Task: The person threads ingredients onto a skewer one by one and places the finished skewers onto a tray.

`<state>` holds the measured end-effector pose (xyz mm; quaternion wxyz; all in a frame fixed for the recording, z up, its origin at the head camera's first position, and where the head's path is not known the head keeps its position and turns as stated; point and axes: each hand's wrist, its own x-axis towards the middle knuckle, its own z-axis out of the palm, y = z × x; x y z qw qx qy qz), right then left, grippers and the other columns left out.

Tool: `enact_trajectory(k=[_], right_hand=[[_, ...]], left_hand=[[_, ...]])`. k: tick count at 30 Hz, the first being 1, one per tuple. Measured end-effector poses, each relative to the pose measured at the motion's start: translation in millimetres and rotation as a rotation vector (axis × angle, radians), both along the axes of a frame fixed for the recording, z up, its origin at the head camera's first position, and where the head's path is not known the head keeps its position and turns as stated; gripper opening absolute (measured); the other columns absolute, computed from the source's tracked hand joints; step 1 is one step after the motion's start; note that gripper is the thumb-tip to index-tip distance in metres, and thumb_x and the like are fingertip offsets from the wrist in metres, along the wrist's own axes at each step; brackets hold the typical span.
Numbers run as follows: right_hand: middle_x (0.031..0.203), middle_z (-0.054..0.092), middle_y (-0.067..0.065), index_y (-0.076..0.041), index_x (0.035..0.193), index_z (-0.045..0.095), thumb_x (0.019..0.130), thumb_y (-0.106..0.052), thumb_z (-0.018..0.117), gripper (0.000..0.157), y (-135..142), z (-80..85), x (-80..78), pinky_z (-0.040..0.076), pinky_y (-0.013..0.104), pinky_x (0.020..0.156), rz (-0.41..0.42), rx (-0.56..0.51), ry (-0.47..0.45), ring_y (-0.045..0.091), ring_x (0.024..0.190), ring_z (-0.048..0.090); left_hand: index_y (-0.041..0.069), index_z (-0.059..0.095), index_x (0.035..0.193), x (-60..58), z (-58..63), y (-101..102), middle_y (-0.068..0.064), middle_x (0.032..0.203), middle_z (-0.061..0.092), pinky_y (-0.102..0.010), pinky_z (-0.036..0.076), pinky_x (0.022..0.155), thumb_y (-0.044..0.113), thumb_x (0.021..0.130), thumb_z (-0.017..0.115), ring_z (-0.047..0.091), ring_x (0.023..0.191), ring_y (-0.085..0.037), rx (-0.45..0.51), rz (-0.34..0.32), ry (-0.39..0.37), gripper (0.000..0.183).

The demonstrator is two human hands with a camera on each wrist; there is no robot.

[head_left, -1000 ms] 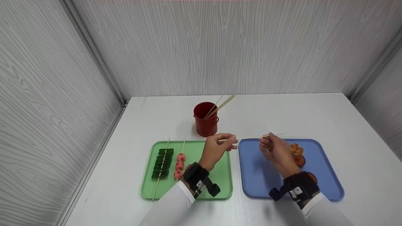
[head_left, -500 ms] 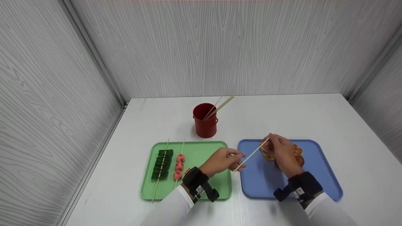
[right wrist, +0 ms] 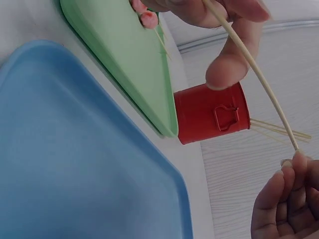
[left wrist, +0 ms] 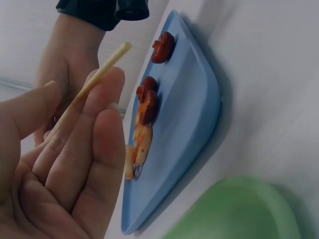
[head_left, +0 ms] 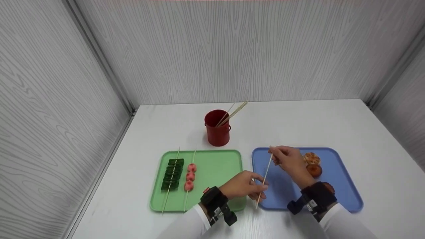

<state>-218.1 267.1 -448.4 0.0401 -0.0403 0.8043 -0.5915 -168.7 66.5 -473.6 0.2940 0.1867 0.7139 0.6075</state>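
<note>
A thin bamboo skewer (head_left: 266,170) slants between my hands over the left part of the blue tray (head_left: 347,179). My right hand (head_left: 289,161) pinches its far end between thumb and fingertips. Lower down, my left hand (head_left: 245,185) supports the skewer loosely. In the left wrist view the skewer lies across the left fingers (left wrist: 102,107), with the thumb apart from it. On the blue tray's right side are brown mushrooms (head_left: 314,170) and pale browned slices with holes (head_left: 312,158), partly hidden by the right hand and wrist.
The green tray (head_left: 220,159) at left bears a skewer of dark green pieces (head_left: 172,174) and a skewer of pink balls (head_left: 190,176). Behind it stands a red bucket (head_left: 217,132) with several bamboo skewers (head_left: 238,109) in it. Pale panels enclose the table.
The skewer has turned from nearly level to steep. My left hand has moved toward me and to the right, loosening its hold. My right hand has shifted slightly left and nearer.
</note>
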Motion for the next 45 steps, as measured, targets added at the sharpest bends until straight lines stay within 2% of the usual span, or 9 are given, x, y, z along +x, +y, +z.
enact_trajectory(k=[6, 12, 14, 18, 21, 25, 31, 38, 45], right_hand=[[0.072, 0.062, 0.005, 0.003, 0.1, 0.071, 0.095, -0.028, 0.065, 0.032, -1.8, -2.2, -0.2, 0.054, 0.028, 0.065, -0.005, -0.012, -0.004, 0.015, 0.069, 0.06], [0.071, 0.062, 0.006, 0.003, 0.096, 0.072, 0.095, -0.021, 0.066, 0.024, -5.8, 11.6, 8.8, 0.051, 0.024, 0.059, -0.007, -0.006, -0.013, 0.015, 0.067, 0.059], [0.071, 0.061, 0.009, 0.005, 0.095, 0.071, 0.096, -0.019, 0.063, 0.026, -6.1, 17.2, 13.5, 0.047, 0.023, 0.053, 0.0, -0.043, 0.008, 0.015, 0.062, 0.056], [0.071, 0.061, 0.013, 0.007, 0.094, 0.071, 0.097, -0.029, 0.062, 0.037, 1.7, 2.7, 7.0, 0.04, 0.022, 0.047, -0.049, -0.063, 0.082, 0.013, 0.056, 0.05], [0.078, 0.065, 0.012, 0.002, 0.098, 0.073, 0.094, -0.041, 0.062, 0.044, 10.9, -11.1, -3.6, 0.043, 0.022, 0.054, -0.124, 0.058, 0.123, 0.012, 0.064, 0.053], [0.086, 0.068, 0.013, -0.002, 0.101, 0.074, 0.093, -0.048, 0.061, 0.049, 21.6, -13.8, -10.8, 0.046, 0.022, 0.063, -0.201, 0.226, 0.105, 0.016, 0.077, 0.059], [0.089, 0.072, 0.014, -0.001, 0.1, 0.075, 0.093, -0.038, 0.066, 0.038, 38.5, -22.1, -19.6, 0.044, 0.025, 0.069, -0.306, 0.409, 0.127, 0.023, 0.083, 0.063], [0.085, 0.072, 0.018, 0.006, 0.1, 0.073, 0.093, -0.024, 0.067, 0.031, 49.1, -26.3, -26.3, 0.045, 0.029, 0.064, -0.242, 0.52, 0.191, 0.029, 0.077, 0.064], [0.088, 0.071, 0.021, 0.006, 0.098, 0.073, 0.091, -0.034, 0.069, 0.041, 49.6, -32.1, -32.1, 0.043, 0.03, 0.051, -0.177, 0.636, 0.178, 0.029, 0.069, 0.063]], left_hand=[[-0.01, 0.064, 0.11, 5.3, -6.3, 4.5, -0.016, 0.078, 0.072, -0.031, 0.059, 0.065, 0.007, 0.096, 0.061, 0.07, 0.065, -0.013, 0.046, -0.033, 0.006, 0.022], [-0.012, 0.063, 0.105, 9.9, -11.1, 6.4, -0.017, 0.077, 0.072, -0.033, 0.06, 0.065, 0.006, 0.096, 0.061, 0.07, 0.064, -0.014, 0.057, -0.002, 0.003, 0.02], [-0.012, 0.062, 0.103, 11.0, -11.7, 6.3, -0.019, 0.077, 0.071, -0.037, 0.06, 0.066, 0.006, 0.096, 0.061, 0.071, 0.065, -0.018, 0.061, 0.018, 0.012, 0.019], [-0.011, 0.062, 0.101, 11.9, -11.6, 5.8, -0.019, 0.077, 0.071, -0.043, 0.059, 0.067, 0.006, 0.096, 0.061, 0.071, 0.065, -0.02, 0.069, 0.055, 0.032, 0.018], [-0.01, 0.062, 0.1, 11.8, -12.7, 5.3, -0.018, 0.076, 0.071, -0.044, 0.059, 0.066, 0.006, 0.096, 0.061, 0.069, 0.062, -0.015, 0.075, 0.078, 0.031, 0.017], [-0.006, 0.063, 0.097, 12.4, -15.2, 4.0, -0.018, 0.076, 0.071, -0.044, 0.059, 0.066, 0.006, 0.096, 0.061, 0.069, 0.062, -0.013, 0.082, 0.098, 0.019, 0.012], [-0.007, 0.063, 0.098, 14.6, -17.7, 1.3, -0.021, 0.078, 0.071, -0.047, 0.058, 0.069, 0.005, 0.096, 0.061, 0.07, 0.065, -0.018, 0.096, 0.105, 0.018, 0.012], [-0.011, 0.061, 0.101, 16.1, -19.7, -0.7, -0.022, 0.079, 0.071, -0.047, 0.058, 0.07, 0.005, 0.096, 0.061, 0.071, 0.066, -0.021, 0.102, 0.1, 0.01, 0.017], [-0.004, 0.064, 0.099, 17.0, -21.5, 0.3, -0.017, 0.077, 0.072, -0.038, 0.06, 0.068, 0.002, 0.094, 0.061, 0.069, 0.063, -0.014, 0.092, 0.041, -0.052, 0.009]])
